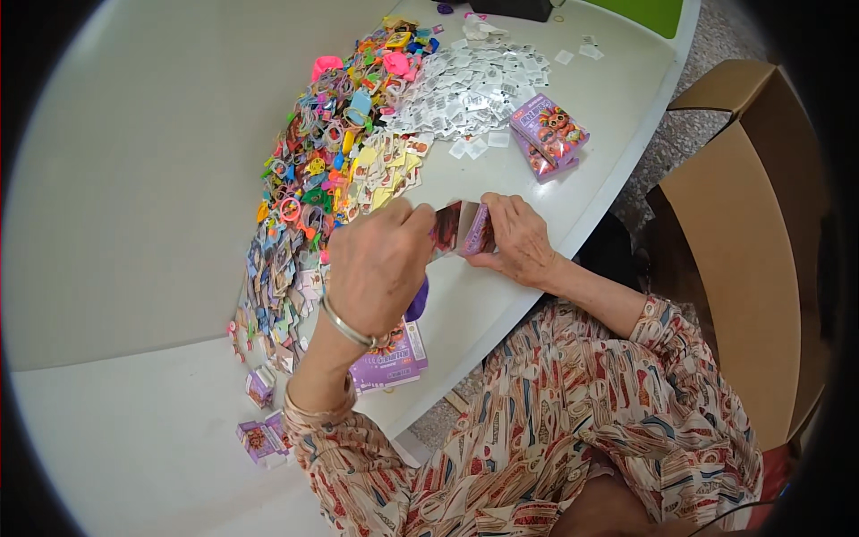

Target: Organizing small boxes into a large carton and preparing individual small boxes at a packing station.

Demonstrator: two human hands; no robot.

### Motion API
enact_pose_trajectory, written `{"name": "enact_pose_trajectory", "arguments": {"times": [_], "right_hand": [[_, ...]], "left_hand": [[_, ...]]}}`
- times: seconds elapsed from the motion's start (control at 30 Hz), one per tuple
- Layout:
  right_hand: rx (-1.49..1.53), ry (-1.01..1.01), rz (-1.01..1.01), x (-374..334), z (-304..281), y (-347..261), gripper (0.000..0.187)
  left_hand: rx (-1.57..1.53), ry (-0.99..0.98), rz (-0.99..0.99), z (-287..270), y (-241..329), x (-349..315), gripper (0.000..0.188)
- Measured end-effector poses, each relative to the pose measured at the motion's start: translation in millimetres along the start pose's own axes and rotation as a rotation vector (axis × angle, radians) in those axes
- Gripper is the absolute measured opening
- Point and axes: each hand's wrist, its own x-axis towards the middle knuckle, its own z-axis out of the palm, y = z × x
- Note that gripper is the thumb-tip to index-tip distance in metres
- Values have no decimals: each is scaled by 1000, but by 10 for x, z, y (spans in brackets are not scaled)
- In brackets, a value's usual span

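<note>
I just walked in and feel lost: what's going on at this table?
The right hand holds a small purple box, apparently open. The left hand is curled close beside it; whether its fingers grip anything is hidden. Beyond the hands lie a heap of colourful trinkets and a pile of small white packets. More purple boxes sit stacked near the right edge.

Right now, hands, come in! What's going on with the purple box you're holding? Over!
Right hand gripping purple box. Left hand curled close by, its grip hidden. Colourful trinket pile crowding in beyond left hand. Over.
</note>
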Motion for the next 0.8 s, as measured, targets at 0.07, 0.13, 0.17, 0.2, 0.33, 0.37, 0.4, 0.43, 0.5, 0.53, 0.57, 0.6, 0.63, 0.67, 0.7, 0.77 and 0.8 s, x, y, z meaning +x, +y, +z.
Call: {"name": "enact_pose_trajectory", "arguments": {"times": [0.07, 0.13, 0.17, 0.2, 0.33, 0.37, 0.4, 0.43, 0.5, 0.53, 0.57, 0.6, 0.63, 0.67, 0.7, 0.77, 0.8], "right_hand": [[5, 1, -5, 3, -16, -18, 90], [28, -5, 31, 2, 12, 2, 89], [50, -10, 66, 1, 23, 6, 89], [50, -6, 67, -5, 39, 5, 89], [62, 41, 52, 1, 60, -6, 85], [63, 20, 69, 2, 59, -9, 88], [67, 25, 72, 9, 63, -10, 88], [60, 12, 63, 11, 71, -13, 89], [46, -2, 72, -7, 58, 37, 91], [49, -5, 73, -9, 15, 42, 94], [62, -11, 64, 2, -13, 21, 97], [65, -13, 63, 8, -28, 17, 97], [83, -5, 56, 22, -41, -6, 100], [100, 2, 50, 33, -48, -24, 103], [103, -1, 45, 40, -48, -36, 103], [87, -21, 65, 32, -41, 7, 107], [90, -24, 59, 43, -36, -10, 107]], "left_hand": [[53, -91, 61, 37, -2, 177, 3], [18, -154, 187, 117, 16, 357, 7], [62, -139, 236, 203, 19, 415, 6], [65, -139, 239, 302, 45, 410, 6], [1, -129, 175, 482, 100, 381, 9], [-127, -36, 151, 485, 43, 343, 11], [-254, 57, 123, 472, -22, 286, 13], [-372, 132, 58, 431, -89, 196, 24], [-513, 157, -172, 244, -168, 88, 31], [-512, 215, -219, 207, -295, 3, 32], [-411, 243, -249, 166, -471, -132, 28], [-410, 243, -251, 169, -599, -229, 28], [-302, 236, -352, 120, -657, -300, 27], [-196, 227, -450, 96, -683, -359, 26], [-165, 216, -407, 110, -661, -409, 26], [-191, 268, -287, 295, -455, -365, 26], [-197, 322, -179, 348, -325, -366, 27]]}}
